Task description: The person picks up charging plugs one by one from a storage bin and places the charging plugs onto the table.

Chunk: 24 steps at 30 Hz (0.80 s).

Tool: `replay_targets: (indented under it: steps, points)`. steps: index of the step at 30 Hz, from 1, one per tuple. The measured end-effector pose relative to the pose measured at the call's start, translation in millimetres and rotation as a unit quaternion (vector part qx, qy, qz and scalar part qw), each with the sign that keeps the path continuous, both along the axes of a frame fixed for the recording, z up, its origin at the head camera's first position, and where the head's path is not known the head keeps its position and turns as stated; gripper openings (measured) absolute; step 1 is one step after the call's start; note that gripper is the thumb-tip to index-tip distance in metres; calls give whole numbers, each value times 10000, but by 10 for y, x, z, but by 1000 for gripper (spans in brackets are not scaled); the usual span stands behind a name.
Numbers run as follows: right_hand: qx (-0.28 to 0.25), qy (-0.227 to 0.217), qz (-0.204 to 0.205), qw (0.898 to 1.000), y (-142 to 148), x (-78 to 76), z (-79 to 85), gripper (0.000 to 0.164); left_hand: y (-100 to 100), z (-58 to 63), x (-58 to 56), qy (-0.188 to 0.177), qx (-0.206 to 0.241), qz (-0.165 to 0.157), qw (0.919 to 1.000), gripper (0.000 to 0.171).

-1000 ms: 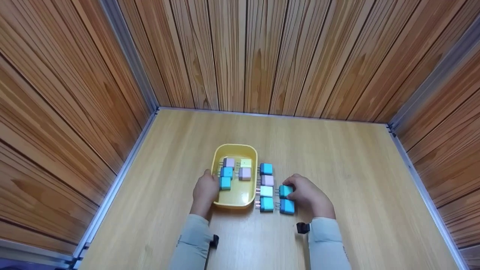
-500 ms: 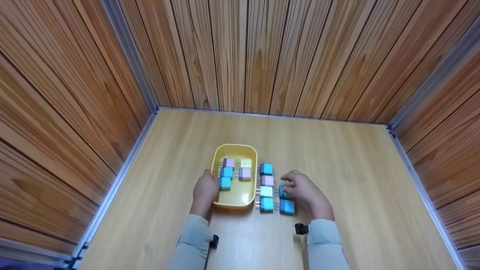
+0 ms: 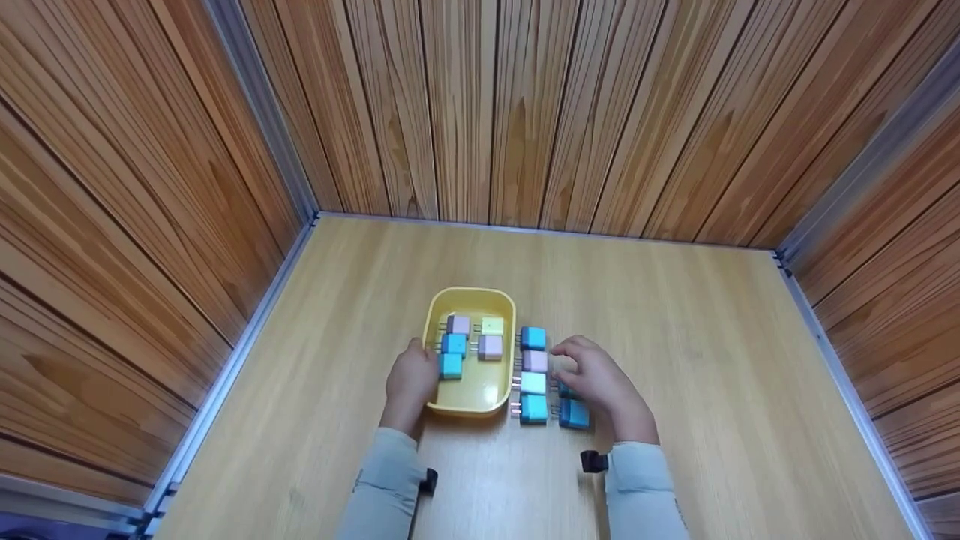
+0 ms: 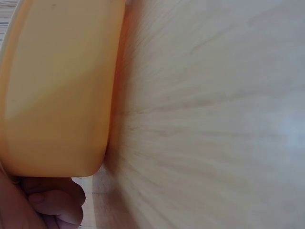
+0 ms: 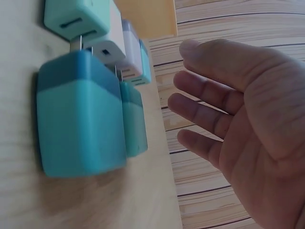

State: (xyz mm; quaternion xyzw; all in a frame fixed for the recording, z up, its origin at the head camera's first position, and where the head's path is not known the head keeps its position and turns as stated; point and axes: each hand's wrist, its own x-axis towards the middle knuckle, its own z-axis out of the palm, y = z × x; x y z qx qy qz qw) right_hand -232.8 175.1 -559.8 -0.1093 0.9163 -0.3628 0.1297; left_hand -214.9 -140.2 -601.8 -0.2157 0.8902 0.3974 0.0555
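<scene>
My left hand (image 3: 412, 379) holds the left wall of a yellow plastic tray (image 3: 471, 401); in the left wrist view its curled fingers (image 4: 59, 205) show by the tray's end. Several two-prong plug chargers lie inside, among them a yellow one (image 3: 492, 326) and a lilac one (image 3: 490, 347). Right of the tray stands a column of chargers: blue (image 3: 533, 337), lilac (image 3: 535, 361), pale green (image 3: 533, 383) and turquoise (image 3: 534, 409). My right hand (image 3: 604, 381) hovers beside the lilac one, fingers apart and holding nothing. It partly hides a teal charger (image 5: 135, 119); a blue charger (image 3: 574, 413) lies nearer me.
The light wooden tabletop (image 3: 712, 360) extends around the tray and chargers. Wood-plank walls (image 3: 517, 112) with metal edge strips enclose it at the back and both sides. A black wrist camera (image 3: 595, 461) sits at the right sleeve.
My right hand has let go of the teal charger, opened its fingers, and shifted left and away from me toward the lilac charger. My left hand and the tray have stayed put.
</scene>
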Motion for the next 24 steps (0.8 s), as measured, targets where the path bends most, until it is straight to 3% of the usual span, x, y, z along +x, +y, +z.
replay_targets:
  steps: [17, 24]
  points:
    - [-65, 594, 201, 9980, -386, 39, 89, 41, 8, -4, 3, -24, 95, 28, 9999, 51]
    - [-30, 1167, 616, 9913, -521, 32, 99, 43, 13, -8, 9, 151, -204, 0, 9997, 47]
